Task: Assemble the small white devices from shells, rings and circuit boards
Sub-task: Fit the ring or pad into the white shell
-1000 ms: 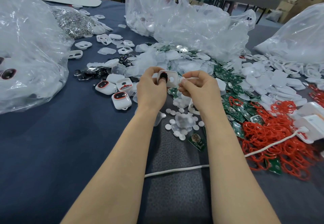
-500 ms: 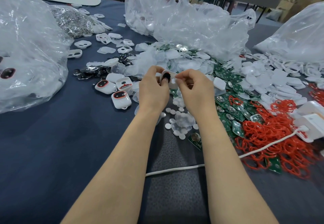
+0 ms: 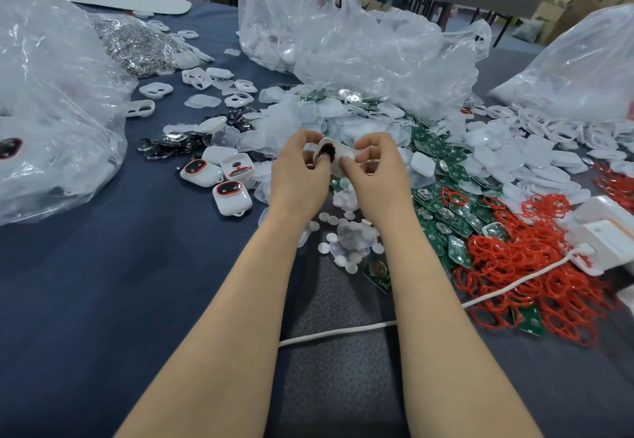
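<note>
While left hand (image 3: pixel 297 177) and right hand (image 3: pixel 375 177) pinch it, the shell (image 3: pixel 339 160) sits between their grips.

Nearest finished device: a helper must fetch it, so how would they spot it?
Right of the big clear bag, three white devices lie beside the left hand. The finished device wanted is the one nearest the person, red-ringed window up.

Assembly workshop: parts bags (image 3: pixel 360 43), circuit boards (image 3: pixel 442 163) heaped.

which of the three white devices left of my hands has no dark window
The rear right device, nearest the left hand: white face, loose red ring. The other two show dark red-rimmed windows.
</note>
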Tool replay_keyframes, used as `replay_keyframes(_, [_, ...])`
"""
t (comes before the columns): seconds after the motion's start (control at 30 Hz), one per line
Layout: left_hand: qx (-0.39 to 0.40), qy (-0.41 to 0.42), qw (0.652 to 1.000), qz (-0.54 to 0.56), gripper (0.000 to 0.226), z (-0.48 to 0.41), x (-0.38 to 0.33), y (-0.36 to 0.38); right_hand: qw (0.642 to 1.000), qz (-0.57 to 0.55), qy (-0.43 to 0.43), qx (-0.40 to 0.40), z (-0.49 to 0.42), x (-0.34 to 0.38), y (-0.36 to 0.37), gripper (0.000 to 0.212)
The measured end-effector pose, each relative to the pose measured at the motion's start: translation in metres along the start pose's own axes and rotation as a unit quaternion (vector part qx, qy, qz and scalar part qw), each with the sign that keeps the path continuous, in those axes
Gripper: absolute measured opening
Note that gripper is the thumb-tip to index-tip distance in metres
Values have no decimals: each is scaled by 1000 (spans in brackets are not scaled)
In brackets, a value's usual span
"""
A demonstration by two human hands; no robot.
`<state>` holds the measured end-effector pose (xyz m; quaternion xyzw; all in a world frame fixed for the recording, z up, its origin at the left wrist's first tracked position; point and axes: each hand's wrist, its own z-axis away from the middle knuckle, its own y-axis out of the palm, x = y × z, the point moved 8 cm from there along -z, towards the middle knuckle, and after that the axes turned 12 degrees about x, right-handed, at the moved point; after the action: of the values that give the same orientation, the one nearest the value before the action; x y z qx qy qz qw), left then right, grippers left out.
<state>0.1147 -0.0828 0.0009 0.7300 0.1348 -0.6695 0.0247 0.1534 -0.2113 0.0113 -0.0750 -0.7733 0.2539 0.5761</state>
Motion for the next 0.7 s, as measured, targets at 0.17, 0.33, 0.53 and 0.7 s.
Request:
replay_keyframes(0.17, [14,0,1000,21,19,-1,0,3,991,-108,55,49,0,-11,0,12])
replay_keyframes(0.33, [29,-2,999,35,14,-2,3,8,990,-107,78,43,0,-17,0,4])
replay_keyframes(0.53, [9,-41,996,84,19,-1,13,8,981,-166,100,31,2,-20,4,8])
replay_keyframes(0.7, [9,-55,995,88,19,-2,18,6,982,-159,98,37,2,-18,7,11])
